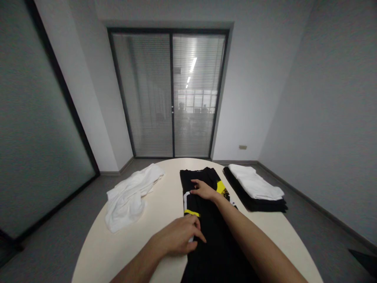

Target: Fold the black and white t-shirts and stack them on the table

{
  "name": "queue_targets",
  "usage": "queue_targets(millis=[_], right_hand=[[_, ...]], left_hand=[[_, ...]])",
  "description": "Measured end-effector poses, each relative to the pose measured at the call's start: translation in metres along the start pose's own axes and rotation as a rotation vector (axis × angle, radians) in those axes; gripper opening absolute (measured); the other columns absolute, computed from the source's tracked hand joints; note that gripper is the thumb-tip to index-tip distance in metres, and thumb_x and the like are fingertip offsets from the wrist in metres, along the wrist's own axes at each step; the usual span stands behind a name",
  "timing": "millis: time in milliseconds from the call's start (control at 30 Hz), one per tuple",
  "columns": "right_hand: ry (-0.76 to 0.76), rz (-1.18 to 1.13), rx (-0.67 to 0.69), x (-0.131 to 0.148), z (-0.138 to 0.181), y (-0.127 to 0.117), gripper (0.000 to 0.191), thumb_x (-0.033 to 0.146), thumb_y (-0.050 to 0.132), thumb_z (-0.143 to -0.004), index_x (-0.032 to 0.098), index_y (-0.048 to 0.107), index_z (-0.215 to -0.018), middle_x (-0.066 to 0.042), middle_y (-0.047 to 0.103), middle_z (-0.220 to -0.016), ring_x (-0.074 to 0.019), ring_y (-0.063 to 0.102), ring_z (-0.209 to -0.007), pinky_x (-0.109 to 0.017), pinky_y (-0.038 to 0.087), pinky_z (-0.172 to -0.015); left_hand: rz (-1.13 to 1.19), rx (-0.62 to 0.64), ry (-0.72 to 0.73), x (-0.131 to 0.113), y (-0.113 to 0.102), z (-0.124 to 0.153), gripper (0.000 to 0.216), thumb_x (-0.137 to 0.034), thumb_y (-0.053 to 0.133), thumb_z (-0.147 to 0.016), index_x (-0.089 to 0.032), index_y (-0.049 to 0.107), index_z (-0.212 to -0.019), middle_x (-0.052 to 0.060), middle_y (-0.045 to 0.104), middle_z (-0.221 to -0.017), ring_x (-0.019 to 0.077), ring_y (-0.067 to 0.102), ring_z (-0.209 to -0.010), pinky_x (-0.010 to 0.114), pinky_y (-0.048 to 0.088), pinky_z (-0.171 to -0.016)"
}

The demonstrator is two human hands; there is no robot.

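Note:
A black T-shirt [212, 232] with yellow and white patches lies lengthwise on the table in front of me, its neckline at the far end. Its left side is folded inward, with a white and yellow sleeve part lying on top. My left hand [184, 236] is at the shirt's left edge, thumb and forefinger apart; a bit of white cloth shows between them. Farther up, my right hand [203, 190] reaches across the shirt's upper part with fingers spread, its fingertips by the white stripe. Neither hand visibly grips the cloth.
Crumpled white clothing [129, 196] lies on the left of the round pale table [165, 188]. On the right, a folded white garment [255, 182] rests on folded black clothes [262, 205]. Beyond the table are a glazed door with blinds [141, 98] and grey walls.

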State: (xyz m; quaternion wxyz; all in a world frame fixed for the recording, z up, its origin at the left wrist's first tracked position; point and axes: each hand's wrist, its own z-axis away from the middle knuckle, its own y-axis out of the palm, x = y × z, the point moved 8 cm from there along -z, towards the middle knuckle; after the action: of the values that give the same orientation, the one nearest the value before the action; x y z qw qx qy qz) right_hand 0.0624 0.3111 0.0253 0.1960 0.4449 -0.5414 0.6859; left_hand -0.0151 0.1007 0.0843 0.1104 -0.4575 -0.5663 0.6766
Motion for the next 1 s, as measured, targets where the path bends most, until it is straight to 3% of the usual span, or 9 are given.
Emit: queue_targets(millis=[133, 267, 467, 667, 767, 867, 1000], right_hand=[[-0.066, 0.034, -0.053, 0.004, 0.004, -0.007, 0.063, 0.013, 0.072, -0.077, 0.016, 0.055, -0.138, -0.004, 0.065, -0.1, -0.0156, 0.062, -0.089, -0.031, 0.05, -0.089], [-0.104, 0.103, -0.181, 0.002, 0.01, -0.025, 0.05, 0.012, 0.063, -0.082, 0.017, 0.059, -0.132, -0.008, 0.067, -0.109, -0.0187, 0.065, -0.1, -0.034, 0.049, -0.095], [-0.12, 0.129, -0.163, -0.005, 0.022, -0.04, 0.048, 0.014, 0.071, -0.077, 0.017, 0.064, -0.124, -0.011, 0.07, -0.117, -0.023, 0.066, -0.109, -0.036, 0.049, -0.098], [-0.171, 0.258, -0.213, 0.006, 0.039, -0.072, 0.035, 0.025, 0.056, -0.092, 0.016, 0.066, -0.124, -0.011, 0.07, -0.121, -0.0214, 0.066, -0.11, -0.034, 0.048, -0.1], [-0.15, 0.426, -0.093, 0.005, 0.05, -0.059, 0.051, 0.047, 0.049, -0.096, 0.018, 0.059, -0.137, -0.012, 0.06, -0.139, -0.0258, 0.053, -0.131, -0.04, 0.036, -0.113], [-0.011, 0.556, -0.006, -0.008, 0.056, -0.039, 0.07, 0.068, 0.038, -0.094, 0.025, 0.045, -0.149, -0.01, 0.04, -0.157, -0.0312, 0.029, -0.148, -0.05, 0.018, -0.12], [0.09, 0.678, 0.037, -0.018, 0.051, -0.019, 0.074, 0.072, 0.029, -0.094, 0.031, 0.029, -0.156, -0.005, 0.019, -0.166, -0.0346, 0.01, -0.152, -0.059, 0.005, -0.119]], left_hand=[[-0.058, -0.051, -0.003, -0.002, -0.002, -0.006, 0.026, -0.017, 0.059, -0.086, -0.028, 0.073, -0.105, 0.002, 0.065, -0.1, 0.019, 0.061, -0.098, 0.029, 0.047, -0.091], [-0.045, -0.177, 0.032, -0.015, -0.001, -0.012, 0.037, -0.014, 0.052, -0.089, -0.027, 0.064, -0.121, 0.004, 0.063, -0.113, 0.019, 0.058, -0.106, 0.03, 0.045, -0.096], [-0.02, -0.017, 0.065, -0.027, 0.025, -0.012, 0.082, -0.024, 0.063, -0.078, -0.03, 0.031, -0.153, 0.008, 0.047, -0.146, 0.0286, 0.045, -0.131, 0.045, 0.036, -0.112], [-0.035, 0.087, -0.046, -0.013, 0.039, -0.013, 0.111, -0.034, 0.071, -0.066, -0.015, 0.014, -0.159, 0.018, 0.024, -0.162, 0.0362, 0.025, -0.147, 0.051, 0.024, -0.12], [-0.056, 0.121, -0.069, -0.011, 0.045, -0.013, 0.112, -0.037, 0.071, -0.067, -0.014, 0.012, -0.159, 0.02, 0.021, -0.163, 0.0376, 0.021, -0.149, 0.053, 0.023, -0.12], [-0.085, 0.141, -0.071, -0.011, 0.05, -0.013, 0.107, -0.037, 0.071, -0.068, -0.019, 0.018, -0.159, 0.018, 0.021, -0.163, 0.0404, 0.019, -0.149, 0.057, 0.023, -0.118], [-0.115, 0.133, -0.069, -0.009, 0.047, -0.012, 0.097, -0.041, 0.07, -0.07, -0.022, 0.03, -0.156, 0.017, 0.025, -0.162, 0.0416, 0.021, -0.148, 0.058, 0.026, -0.117]])
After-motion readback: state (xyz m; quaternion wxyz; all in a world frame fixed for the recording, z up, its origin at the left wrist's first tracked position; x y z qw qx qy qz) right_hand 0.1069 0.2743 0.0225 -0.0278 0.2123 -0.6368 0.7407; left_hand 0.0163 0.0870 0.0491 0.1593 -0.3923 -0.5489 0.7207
